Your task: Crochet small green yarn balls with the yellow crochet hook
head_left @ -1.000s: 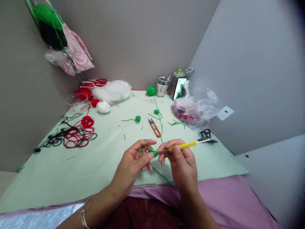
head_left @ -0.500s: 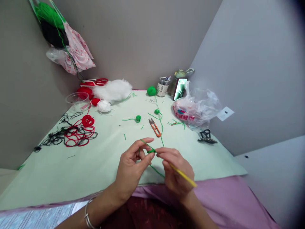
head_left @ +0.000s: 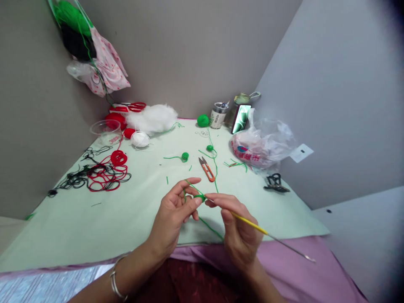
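Between thumb and fingers, my left hand (head_left: 175, 206) pinches a small green crochet piece (head_left: 199, 197), and green yarn runs over its raised index finger. My right hand (head_left: 240, 225) is closed around a yellow-handled crochet hook (head_left: 249, 221). The hook's near end points at the piece, where fingertips partly hide it; its bare metal far end sticks out to the lower right. A strand of green yarn (head_left: 210, 227) hangs below the hands. Just beyond them lie orange thread snips (head_left: 208, 171) and two small green crocheted balls, one nearer the left (head_left: 185, 157) and one farther back (head_left: 210, 148).
Tangled black yarn (head_left: 74, 180) and red yarn (head_left: 109, 181) lie at the left. White stuffing (head_left: 154, 119), a green yarn ball (head_left: 203, 120) and a pen cup (head_left: 218, 117) stand at the back. To the right are a phone (head_left: 241, 119), a plastic bag (head_left: 261, 145) and a black claw clip (head_left: 276, 183).
My right hand has turned and moved slightly right, so the hook's metal far end now shows. The left hand keeps its pinch on the green piece. The view has shifted slightly.
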Motion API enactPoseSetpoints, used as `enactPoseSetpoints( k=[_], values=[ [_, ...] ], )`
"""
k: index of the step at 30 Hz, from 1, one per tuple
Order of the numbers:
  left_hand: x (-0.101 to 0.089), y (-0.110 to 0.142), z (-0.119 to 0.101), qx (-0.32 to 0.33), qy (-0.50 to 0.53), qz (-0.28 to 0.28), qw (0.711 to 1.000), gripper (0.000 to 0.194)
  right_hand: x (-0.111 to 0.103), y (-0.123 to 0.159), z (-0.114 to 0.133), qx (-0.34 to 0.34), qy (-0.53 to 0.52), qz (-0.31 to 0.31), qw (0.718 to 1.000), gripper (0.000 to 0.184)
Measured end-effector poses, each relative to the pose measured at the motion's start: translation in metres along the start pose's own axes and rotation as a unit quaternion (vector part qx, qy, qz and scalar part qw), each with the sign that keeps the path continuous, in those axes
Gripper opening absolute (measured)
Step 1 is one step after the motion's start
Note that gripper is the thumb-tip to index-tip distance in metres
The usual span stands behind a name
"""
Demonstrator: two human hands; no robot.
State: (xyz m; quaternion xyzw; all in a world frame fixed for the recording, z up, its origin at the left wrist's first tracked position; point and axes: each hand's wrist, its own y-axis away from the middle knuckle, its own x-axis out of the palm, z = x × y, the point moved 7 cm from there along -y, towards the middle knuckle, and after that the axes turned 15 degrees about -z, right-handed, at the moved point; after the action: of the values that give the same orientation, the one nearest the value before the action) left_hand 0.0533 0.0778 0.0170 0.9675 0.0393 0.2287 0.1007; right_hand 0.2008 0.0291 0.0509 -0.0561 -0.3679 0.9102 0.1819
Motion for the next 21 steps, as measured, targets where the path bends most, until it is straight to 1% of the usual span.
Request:
enactPoseSetpoints(
  k=[4, 7, 9, 11, 13, 15, 18, 21],
  values=[
    [0.004, 0.005, -0.001, -0.058, 0.040, 0.019, 0.997, 0.037, -0.002, 0.000, -0.009, 0.100, -0.070, -0.048, 0.991, 0.025],
    [0.011, 0.011, 0.001, -0.105, 0.072, 0.050, 0.991, 0.034, 0.001, -0.001, -0.016, 0.175, -0.156, -0.072, 0.969, 0.022],
    [0.015, 0.013, 0.003, -0.124, 0.083, 0.072, 0.986, 0.032, 0.004, -0.002, -0.019, 0.208, -0.205, -0.080, 0.953, 0.020],
    [0.017, 0.014, 0.005, -0.132, 0.085, 0.084, 0.984, 0.031, 0.006, -0.002, -0.022, 0.230, -0.229, -0.089, 0.942, 0.019],
    [0.017, 0.013, 0.006, -0.128, 0.078, 0.080, 0.986, 0.031, 0.007, -0.002, -0.023, 0.242, -0.237, -0.094, 0.936, 0.019],
    [0.016, 0.011, 0.006, -0.111, 0.064, 0.070, 0.989, 0.032, 0.006, -0.004, -0.024, 0.241, -0.229, -0.098, 0.938, 0.018],
    [0.014, 0.009, 0.003, -0.075, 0.035, 0.060, 0.995, 0.035, 0.002, -0.008, -0.023, 0.212, -0.206, -0.094, 0.951, 0.018],
    [0.011, 0.008, 0.001, -0.044, 0.008, 0.057, 0.997, 0.034, -0.002, -0.011, -0.021, 0.183, -0.182, -0.073, 0.963, 0.020]
  ],
)
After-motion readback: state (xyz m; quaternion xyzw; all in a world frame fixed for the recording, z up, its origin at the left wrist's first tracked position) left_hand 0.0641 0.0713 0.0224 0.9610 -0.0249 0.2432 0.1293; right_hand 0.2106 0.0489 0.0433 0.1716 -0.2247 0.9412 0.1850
